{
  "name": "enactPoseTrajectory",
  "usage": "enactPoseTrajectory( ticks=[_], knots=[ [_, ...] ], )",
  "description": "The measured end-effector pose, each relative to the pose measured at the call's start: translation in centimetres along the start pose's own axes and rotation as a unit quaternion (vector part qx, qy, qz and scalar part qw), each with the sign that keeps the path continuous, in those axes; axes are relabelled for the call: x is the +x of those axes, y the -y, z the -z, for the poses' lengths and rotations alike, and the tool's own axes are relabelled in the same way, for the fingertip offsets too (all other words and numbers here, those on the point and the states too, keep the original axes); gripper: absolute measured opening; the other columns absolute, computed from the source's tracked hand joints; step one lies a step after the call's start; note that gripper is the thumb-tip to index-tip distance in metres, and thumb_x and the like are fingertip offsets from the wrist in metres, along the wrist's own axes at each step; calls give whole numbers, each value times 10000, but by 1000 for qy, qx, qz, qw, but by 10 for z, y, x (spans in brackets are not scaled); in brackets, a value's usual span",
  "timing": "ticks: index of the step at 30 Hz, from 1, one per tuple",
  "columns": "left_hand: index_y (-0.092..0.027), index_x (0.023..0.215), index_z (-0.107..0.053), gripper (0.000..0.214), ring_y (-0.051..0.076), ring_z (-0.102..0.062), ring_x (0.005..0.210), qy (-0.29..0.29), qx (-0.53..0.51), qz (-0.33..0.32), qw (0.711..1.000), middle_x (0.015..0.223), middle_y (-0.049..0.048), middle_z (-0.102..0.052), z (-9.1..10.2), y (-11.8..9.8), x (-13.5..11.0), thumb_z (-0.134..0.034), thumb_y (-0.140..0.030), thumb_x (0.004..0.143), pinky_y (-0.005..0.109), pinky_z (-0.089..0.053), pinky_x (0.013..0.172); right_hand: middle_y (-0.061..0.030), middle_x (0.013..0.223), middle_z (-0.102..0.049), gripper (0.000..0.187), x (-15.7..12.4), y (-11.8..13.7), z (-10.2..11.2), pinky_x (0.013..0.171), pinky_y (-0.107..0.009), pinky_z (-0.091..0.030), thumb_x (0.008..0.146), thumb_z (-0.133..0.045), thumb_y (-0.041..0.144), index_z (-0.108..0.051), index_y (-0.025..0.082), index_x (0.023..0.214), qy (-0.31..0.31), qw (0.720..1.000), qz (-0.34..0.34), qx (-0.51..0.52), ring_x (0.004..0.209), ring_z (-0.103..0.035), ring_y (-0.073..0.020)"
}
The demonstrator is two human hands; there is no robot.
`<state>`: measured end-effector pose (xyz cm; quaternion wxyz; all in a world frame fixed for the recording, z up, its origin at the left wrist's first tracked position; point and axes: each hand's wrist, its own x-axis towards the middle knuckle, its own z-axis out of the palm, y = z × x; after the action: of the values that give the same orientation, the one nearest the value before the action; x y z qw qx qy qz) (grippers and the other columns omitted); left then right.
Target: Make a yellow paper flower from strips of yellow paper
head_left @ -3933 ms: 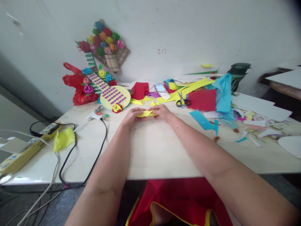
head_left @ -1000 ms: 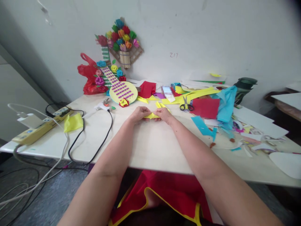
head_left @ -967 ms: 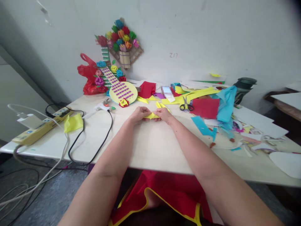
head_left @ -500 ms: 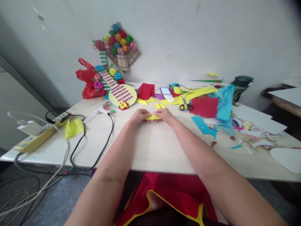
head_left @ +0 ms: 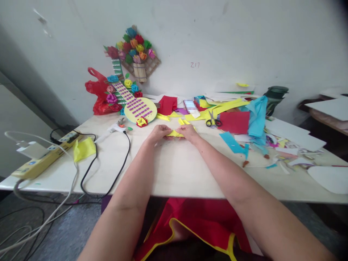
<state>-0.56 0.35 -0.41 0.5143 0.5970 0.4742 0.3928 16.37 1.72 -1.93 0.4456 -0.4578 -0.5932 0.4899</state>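
Between my hands, just above the white table [head_left: 185, 170], is a small piece of yellow crepe paper [head_left: 175, 133]. My left hand [head_left: 161, 133] pinches its left end, and my right hand [head_left: 187, 131] pinches the right end. The fingers partly cover the paper. Right behind my right hand lie folded yellow strips [head_left: 182, 121]. Scissors [head_left: 213, 120] with black handles rest farther right, beside a red paper sheet [head_left: 234, 122].
A glue gun [head_left: 117, 127] with a black cord lies left of my hands, near a power strip [head_left: 43, 156] and a yellow sheet [head_left: 85, 149]. A paper guitar [head_left: 141, 110] leans at the back. Blue paper [head_left: 257, 116], scraps and a dark bottle [head_left: 276, 99] are at right.
Both hands keep hold of the yellow paper; the fingers have shifted slightly along it. The whole view has moved a little, so most things on the table sit slightly farther left.
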Motion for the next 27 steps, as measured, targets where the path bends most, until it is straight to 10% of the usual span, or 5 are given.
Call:
enactPoseTrajectory(
  ticks=[27],
  knots=[
    [-120, 738, -543, 324, 119, -615, 530, -8, -78, -22, 997, 604, 11, -633, 7, 14, 7, -758, -284, 559, 225, -482, 567, 4, 540, -630, 141, -2, 3, 4, 337, -142, -370, 649, -712, 191, -607, 117, 706, 32, 999, -21, 32, 401, -549, -72]
  ],
)
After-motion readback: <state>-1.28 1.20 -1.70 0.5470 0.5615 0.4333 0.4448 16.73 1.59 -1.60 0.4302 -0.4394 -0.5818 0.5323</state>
